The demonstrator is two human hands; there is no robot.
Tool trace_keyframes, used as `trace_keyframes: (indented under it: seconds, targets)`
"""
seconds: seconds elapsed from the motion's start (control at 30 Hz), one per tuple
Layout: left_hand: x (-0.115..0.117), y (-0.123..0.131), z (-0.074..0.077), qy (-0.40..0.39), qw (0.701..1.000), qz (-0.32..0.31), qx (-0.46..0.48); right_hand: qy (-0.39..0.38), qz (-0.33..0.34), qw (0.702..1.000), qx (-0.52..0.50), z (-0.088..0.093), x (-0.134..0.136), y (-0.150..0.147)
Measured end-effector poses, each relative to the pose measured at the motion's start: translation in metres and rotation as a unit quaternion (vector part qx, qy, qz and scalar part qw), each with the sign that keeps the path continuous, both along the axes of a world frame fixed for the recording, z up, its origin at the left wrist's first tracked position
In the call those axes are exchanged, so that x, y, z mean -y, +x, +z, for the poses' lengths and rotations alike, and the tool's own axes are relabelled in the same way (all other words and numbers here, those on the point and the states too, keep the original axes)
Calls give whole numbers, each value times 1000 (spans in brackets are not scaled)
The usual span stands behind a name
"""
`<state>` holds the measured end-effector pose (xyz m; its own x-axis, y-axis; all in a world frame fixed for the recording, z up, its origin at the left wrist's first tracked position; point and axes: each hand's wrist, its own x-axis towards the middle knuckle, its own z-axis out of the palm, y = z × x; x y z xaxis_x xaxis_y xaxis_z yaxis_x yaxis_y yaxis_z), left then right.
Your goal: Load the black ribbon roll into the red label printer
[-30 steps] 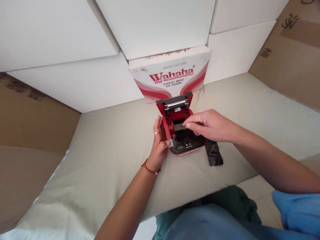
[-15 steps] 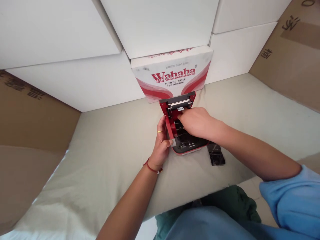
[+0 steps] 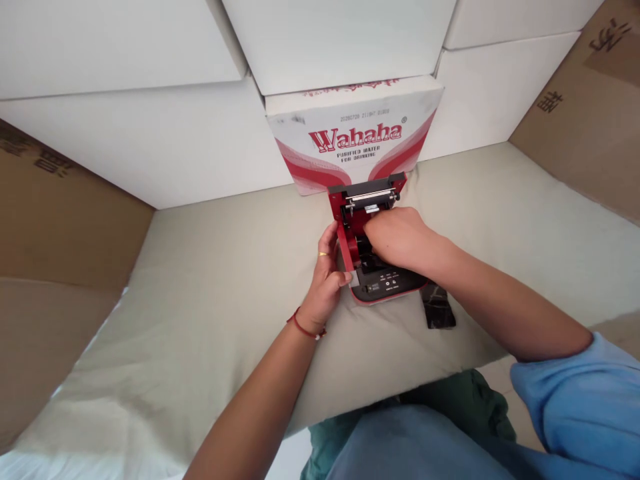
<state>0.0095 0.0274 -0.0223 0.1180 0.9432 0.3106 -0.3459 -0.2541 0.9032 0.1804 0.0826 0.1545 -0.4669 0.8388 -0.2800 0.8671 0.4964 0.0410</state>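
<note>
A red and black device (image 3: 390, 285) with its lid (image 3: 370, 193) raised stands on the cloth-covered table. My left hand (image 3: 327, 283) grips the device's left side, thumb at the front corner and fingers along the red wall. Inside the open compartment, under the lid, is my right hand (image 3: 397, 240); its fingertips are hidden there, so what they hold cannot be made out. Part of a shiny black item (image 3: 369, 257) shows in the compartment below that hand. Beside the device's front right corner lies a black marbled strip (image 3: 439, 308), partly under my right forearm.
A white and red Wahaha carton (image 3: 357, 143) stands right behind the device. White boxes (image 3: 200, 147) form a wall at the back. Brown cartons stand at the left (image 3: 65, 227) and right (image 3: 575, 127). The cloth's front edge is near my body.
The view has shifted a little. My right hand has drawn slightly away from the device's front panel, so its printed marks show more. My left hand keeps its hold.
</note>
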Motion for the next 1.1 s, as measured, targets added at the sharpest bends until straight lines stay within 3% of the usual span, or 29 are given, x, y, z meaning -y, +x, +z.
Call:
trace_keyframes:
  seconds: [0.13, 0.27, 0.4, 0.47, 0.57, 0.67, 0.77, 0.87, 1.1]
  targets:
    - [0, 0, 1, 0, 1000, -3, -9, -12, -6, 1000, -13, 0, -2, 7]
    - [2, 0, 4, -1, 1000, -8, -2, -22, -5, 992, -126, 10, 9, 31]
    - [1, 0, 6, -8, 1000, 2, 8, -68, 50, 935, -344, 34, 24, 89]
    - [0, 0, 6, -9, 1000, 7, 15, -71, 33, 912, -403, 40, 26, 130]
    - [-1, 0, 6, -12, 1000, 9, 25, -98, -71, 919, -376, 26, 23, 192]
    - [-1, 0, 6, -16, 1000, 7, 21, -142, -168, 918, -329, -13, 19, 229]
    - [0, -1, 6, -16, 1000, 7, 18, -58, -189, 928, -316, -52, 22, 231]
    - [0, -2, 7, -19, 999, 13, 22, 35, -137, 924, -355, -73, 27, 209]
    - [0, -3, 9, -26, 999, 4, 25, -50, -22, 961, -270, -85, 26, 159]
